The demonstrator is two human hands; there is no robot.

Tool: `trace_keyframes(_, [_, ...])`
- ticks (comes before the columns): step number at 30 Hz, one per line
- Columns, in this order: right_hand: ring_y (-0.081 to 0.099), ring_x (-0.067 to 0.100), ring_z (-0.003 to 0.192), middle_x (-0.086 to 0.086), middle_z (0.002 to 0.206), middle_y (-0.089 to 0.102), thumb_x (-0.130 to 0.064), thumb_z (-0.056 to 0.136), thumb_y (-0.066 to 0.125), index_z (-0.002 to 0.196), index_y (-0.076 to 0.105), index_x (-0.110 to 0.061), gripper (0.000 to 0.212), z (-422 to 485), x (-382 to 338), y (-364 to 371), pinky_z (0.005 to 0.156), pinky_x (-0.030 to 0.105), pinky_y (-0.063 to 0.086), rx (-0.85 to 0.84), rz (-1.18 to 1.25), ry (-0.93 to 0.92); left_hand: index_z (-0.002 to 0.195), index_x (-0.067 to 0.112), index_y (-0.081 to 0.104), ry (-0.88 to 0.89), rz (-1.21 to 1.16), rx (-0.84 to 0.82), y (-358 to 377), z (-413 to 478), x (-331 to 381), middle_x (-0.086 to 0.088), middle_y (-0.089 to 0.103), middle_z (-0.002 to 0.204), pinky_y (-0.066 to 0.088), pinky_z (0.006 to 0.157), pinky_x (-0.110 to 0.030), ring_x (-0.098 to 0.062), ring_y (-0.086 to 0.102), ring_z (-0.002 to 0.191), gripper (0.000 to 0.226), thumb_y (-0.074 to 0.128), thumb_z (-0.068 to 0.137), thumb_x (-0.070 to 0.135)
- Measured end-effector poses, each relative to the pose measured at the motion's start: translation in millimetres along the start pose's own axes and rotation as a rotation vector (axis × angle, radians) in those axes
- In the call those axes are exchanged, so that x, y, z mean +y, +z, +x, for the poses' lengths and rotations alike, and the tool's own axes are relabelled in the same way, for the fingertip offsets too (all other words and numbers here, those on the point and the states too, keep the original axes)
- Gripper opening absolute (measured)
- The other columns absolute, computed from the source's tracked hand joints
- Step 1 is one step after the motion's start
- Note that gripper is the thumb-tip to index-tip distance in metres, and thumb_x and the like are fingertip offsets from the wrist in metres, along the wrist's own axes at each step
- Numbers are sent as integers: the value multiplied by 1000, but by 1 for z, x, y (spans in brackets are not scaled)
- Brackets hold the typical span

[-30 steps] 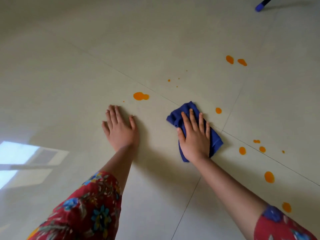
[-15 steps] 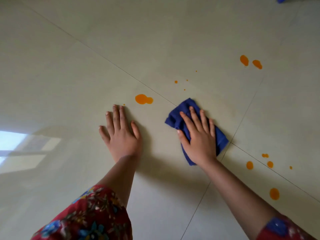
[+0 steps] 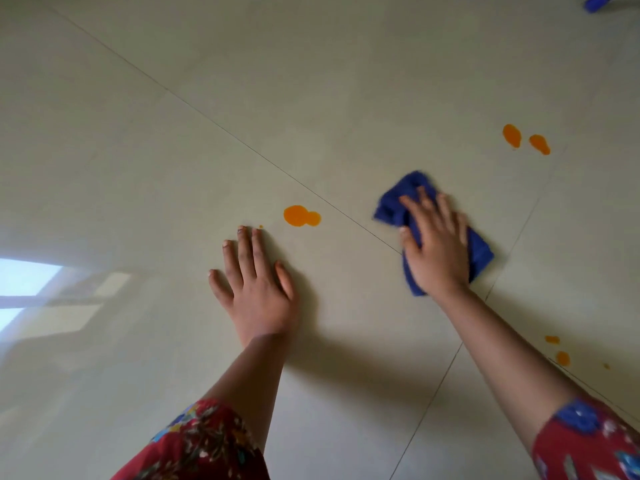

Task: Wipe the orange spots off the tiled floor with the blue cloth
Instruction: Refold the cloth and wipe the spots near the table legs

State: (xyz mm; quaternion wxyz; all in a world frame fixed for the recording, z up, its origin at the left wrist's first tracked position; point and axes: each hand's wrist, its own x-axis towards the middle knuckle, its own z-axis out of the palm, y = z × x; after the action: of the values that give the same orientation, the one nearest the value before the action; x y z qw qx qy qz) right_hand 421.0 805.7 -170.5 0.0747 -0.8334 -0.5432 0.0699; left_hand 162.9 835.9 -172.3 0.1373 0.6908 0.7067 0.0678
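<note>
My right hand [image 3: 434,244] presses flat on the crumpled blue cloth [image 3: 401,202], which lies on the pale tiled floor [image 3: 311,98] over a tile joint. My left hand [image 3: 254,289] rests flat on the floor with fingers spread and holds nothing. A double orange spot [image 3: 300,215] lies just beyond its fingertips, left of the cloth. Two orange spots [image 3: 524,139] lie farther off to the right. Small orange spots [image 3: 558,349] sit beside my right forearm.
Grout lines cross the floor diagonally. A bright window reflection [image 3: 27,282] glares at the left edge. A blue tip of some object [image 3: 596,2] shows at the top right corner.
My right hand has pushed the cloth forward across the tile joint, over where small orange specks were; they no longer show. The left hand stays planted. The view has shifted forward.
</note>
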Motion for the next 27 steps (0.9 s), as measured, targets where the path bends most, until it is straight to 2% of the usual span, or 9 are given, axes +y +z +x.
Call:
trace_keyframes(3, [13, 25, 148, -5, 160, 20, -47, 97, 29, 149, 32, -29, 54, 56, 16, -7, 117, 47, 10, 57, 31, 351, 153, 22, 15, -7, 2, 1, 0, 0, 1, 4, 12, 161, 5, 116, -51, -20, 7, 148, 62, 26, 93, 35])
trace_keyframes(5, [10, 25, 149, -5, 161, 16, -44, 99, 33, 150, 29, -30, 53, 104, 5, -11, 118, 47, 8, 36, 45, 339, 153, 22, 15, -2, 2, 2, 0, 1, 1, 4, 12, 161, 5, 116, -51, -21, 7, 148, 62, 26, 93, 35])
trace_keyframes(8, [10, 25, 149, -5, 162, 15, -44, 99, 34, 151, 27, -32, 54, 128, -35, -6, 117, 45, 7, -55, 24, 78, 152, 22, 16, 1, 9, 2, 0, 2, 1, 4, 13, 161, 6, 116, -51, -21, 7, 148, 62, 26, 93, 36])
trace_keyframes(11, [17, 22, 148, -7, 160, 22, -45, 95, 31, 147, 34, -34, 53, 68, -57, 2, 116, 42, 11, -135, -23, -434, 152, 21, 16, -1, 2, 6, 0, 1, 1, 3, 13, 161, 7, 115, -52, -21, 8, 148, 63, 27, 92, 36])
trace_keyframes(13, [20, 18, 147, -10, 157, 28, -38, 95, 38, 143, 41, -34, 49, 31, -36, 1, 116, 42, 16, -141, 8, -563, 152, 21, 18, -9, 1, 6, 1, 0, 2, 3, 14, 160, 8, 115, -52, -21, 9, 147, 63, 27, 92, 37])
trace_keyframes(17, [21, 20, 146, -10, 156, 31, -37, 96, 39, 142, 43, -36, 46, 59, -10, -3, 115, 45, 16, -5, 95, -55, 152, 21, 20, -6, 17, -2, 1, 2, 2, 3, 16, 160, 10, 115, -53, -22, 12, 147, 63, 28, 91, 36])
trace_keyframes(19, [18, 21, 147, -10, 158, 27, -37, 97, 40, 143, 41, -36, 46, 82, -34, 0, 115, 42, 12, 0, 82, 8, 152, 21, 20, 0, 16, 1, 2, 1, 1, 3, 17, 160, 10, 115, -53, -22, 12, 147, 63, 28, 91, 36])
trace_keyframes(24, [22, 23, 146, -10, 157, 29, -41, 90, 28, 142, 43, -36, 54, 67, -111, 15, 115, 40, 10, -128, 49, -519, 150, 19, 24, 2, -81, 60, 3, 1, -5, 0, 20, 159, 10, 116, -48, -20, 14, 146, 59, 32, 92, 28])
trace_keyframes(27, [15, 16, 148, -14, 158, 23, -37, 96, 32, 144, 38, -39, 48, 15, -88, 10, 118, 37, 6, -230, 23, -803, 151, 12, 22, -55, -138, 101, 4, 1, -5, -6, 17, 160, 12, 118, -45, -22, 12, 147, 61, 27, 92, 28])
